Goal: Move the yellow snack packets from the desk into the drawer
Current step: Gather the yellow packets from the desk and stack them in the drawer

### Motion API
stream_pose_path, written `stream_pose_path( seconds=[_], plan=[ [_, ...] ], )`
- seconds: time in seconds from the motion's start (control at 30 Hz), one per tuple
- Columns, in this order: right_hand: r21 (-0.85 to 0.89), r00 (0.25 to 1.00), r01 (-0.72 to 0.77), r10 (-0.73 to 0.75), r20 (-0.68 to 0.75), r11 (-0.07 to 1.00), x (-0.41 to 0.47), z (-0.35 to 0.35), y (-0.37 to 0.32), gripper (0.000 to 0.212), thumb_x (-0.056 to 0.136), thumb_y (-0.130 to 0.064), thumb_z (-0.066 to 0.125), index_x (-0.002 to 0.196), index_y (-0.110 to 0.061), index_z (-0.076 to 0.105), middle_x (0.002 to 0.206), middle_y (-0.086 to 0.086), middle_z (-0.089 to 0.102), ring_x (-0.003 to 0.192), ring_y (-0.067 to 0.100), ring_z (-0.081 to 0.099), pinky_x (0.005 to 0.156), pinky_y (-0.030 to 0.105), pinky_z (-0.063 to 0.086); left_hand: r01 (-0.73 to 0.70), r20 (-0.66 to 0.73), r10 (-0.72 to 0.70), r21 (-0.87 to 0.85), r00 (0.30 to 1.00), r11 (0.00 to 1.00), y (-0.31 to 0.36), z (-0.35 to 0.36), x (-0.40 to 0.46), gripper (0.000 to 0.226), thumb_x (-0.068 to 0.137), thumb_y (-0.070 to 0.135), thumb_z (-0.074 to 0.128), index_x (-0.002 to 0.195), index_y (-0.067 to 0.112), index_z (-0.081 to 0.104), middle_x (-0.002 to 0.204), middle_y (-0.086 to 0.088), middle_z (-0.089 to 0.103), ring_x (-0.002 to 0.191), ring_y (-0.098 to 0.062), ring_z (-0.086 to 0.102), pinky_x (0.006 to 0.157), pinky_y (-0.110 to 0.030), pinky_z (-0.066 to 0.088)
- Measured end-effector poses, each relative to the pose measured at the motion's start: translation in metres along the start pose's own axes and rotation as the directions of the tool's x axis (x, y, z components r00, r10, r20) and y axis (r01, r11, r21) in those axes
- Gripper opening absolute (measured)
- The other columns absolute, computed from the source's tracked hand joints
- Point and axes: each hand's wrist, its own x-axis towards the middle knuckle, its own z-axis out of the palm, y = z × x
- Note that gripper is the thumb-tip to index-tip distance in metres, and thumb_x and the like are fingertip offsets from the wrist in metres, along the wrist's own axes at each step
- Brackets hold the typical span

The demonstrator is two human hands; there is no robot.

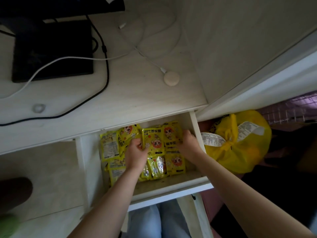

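The white drawer [171,186] stands pulled out under the desk's front edge. Several yellow snack packets [175,162] with a cartoon face lie inside it, overlapping in a loose heap. Both my hands are down in the drawer. My left hand [136,152] grips the left edge of an upright yellow packet [154,143] in the middle of the heap. My right hand [187,143] rests on the packets at the right side, fingers curled over the edge of one. No yellow packets show on the desk top [130,93].
On the desk lie a black pad [51,48], a black cable [106,71], a white cable with a round puck [171,79]. A yellow plastic bag [240,148] with a receipt sits on the floor right of the drawer. My legs show below.
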Motion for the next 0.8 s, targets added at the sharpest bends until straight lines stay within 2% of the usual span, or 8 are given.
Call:
stream_pose_path(
  seconds=[0.07,0.17,0.23,0.33,0.4,0.5,0.63,0.8],
  plan=[
    [0.012,1.000,0.013,-0.013,-0.012,1.000,-0.013,-0.006,-0.002,0.049,0.089,-0.010,0.055,0.135,-0.006,0.038,0.127,0.015,0.053,0.115,0.031,0.053,0.083,0.030,0.043,-0.009,-0.006,0.009,-0.008,1.000,1.000,-0.001,-0.010,-0.010,0.045,0.086,0.013,0.069,0.128,0.012,0.054,0.126,-0.005,0.061,0.091,-0.012,0.057,0.084,-0.035,0.055],
    [-0.010,0.998,0.065,-0.065,-0.025,0.998,-0.035,-0.012,-0.004,0.047,0.090,-0.013,0.053,0.134,-0.006,0.040,0.127,0.013,0.054,0.113,0.028,0.054,0.080,0.028,0.041,-0.049,-0.031,0.050,0.004,0.998,0.999,-0.004,-0.026,-0.028,0.038,0.088,0.011,0.066,0.125,0.013,0.056,0.118,-0.002,0.063,0.088,-0.009,0.058,0.077,-0.023,0.049],
    [-0.063,0.992,0.123,-0.125,-0.021,0.990,-0.051,-0.014,-0.004,0.046,0.091,-0.015,0.053,0.135,-0.007,0.039,0.129,0.013,0.053,0.115,0.028,0.053,0.084,0.031,0.043,-0.067,-0.046,0.067,0.014,0.997,0.998,-0.008,-0.035,-0.043,0.034,0.089,0.009,0.064,0.122,0.011,0.058,0.113,-0.003,0.066,0.082,-0.007,0.058,0.069,-0.016,0.043],
    [-0.125,0.974,0.225,-0.223,0.031,0.966,-0.078,-0.014,-0.004,0.051,0.092,-0.015,0.052,0.140,-0.010,0.035,0.136,0.013,0.049,0.121,0.030,0.051,0.094,0.035,0.045,-0.092,-0.081,0.094,0.025,0.992,0.995,-0.017,-0.046,-0.072,0.029,0.088,0.007,0.064,0.116,0.010,0.061,0.106,-0.004,0.068,0.081,-0.010,0.060,0.071,-0.019,0.043],
    [-0.164,0.952,0.306,-0.300,0.064,0.938,-0.095,-0.011,-0.004,0.050,0.091,-0.015,0.050,0.139,-0.011,0.037,0.136,0.013,0.049,0.120,0.031,0.052,0.093,0.035,0.046,-0.108,-0.115,0.112,0.046,0.987,0.993,-0.026,-0.052,-0.094,0.026,0.088,0.008,0.064,0.113,0.010,0.062,0.101,-0.002,0.069,0.084,-0.014,0.062,0.075,-0.024,0.046],
    [-0.191,0.908,0.418,-0.412,0.068,0.888,-0.120,-0.004,-0.008,0.047,0.092,-0.016,0.051,0.137,-0.010,0.039,0.133,0.013,0.051,0.120,0.032,0.052,0.094,0.037,0.045,-0.073,-0.141,0.069,-0.028,0.988,0.997,-0.042,-0.059,-0.125,0.025,0.088,0.006,0.063,0.113,0.007,0.062,0.100,-0.006,0.070,0.093,-0.022,0.066,0.083,-0.031,0.050],
    [-0.215,0.841,0.539,-0.534,0.087,0.815,-0.152,0.013,-0.020,0.046,0.094,-0.019,0.050,0.138,-0.013,0.038,0.131,0.011,0.053,0.119,0.029,0.053,0.093,0.039,0.047,-0.028,-0.226,0.009,-0.079,0.974,0.996,-0.068,-0.076,-0.163,0.026,0.087,0.007,0.063,0.113,0.009,0.063,0.102,-0.007,0.072,0.098,-0.024,0.066,0.086,-0.032,0.048],
    [-0.279,0.771,0.635,-0.610,0.182,0.720,-0.181,0.048,-0.047,0.043,0.093,-0.017,0.049,0.135,-0.014,0.042,0.131,0.009,0.053,0.118,0.029,0.053,0.090,0.039,0.049,0.006,-0.382,-0.055,-0.129,0.923,0.992,-0.103,-0.107,-0.196,0.023,0.089,0.010,0.059,0.111,0.012,0.066,0.100,-0.008,0.071,0.097,-0.027,0.064,0.080,-0.028,0.045]
  ],
)
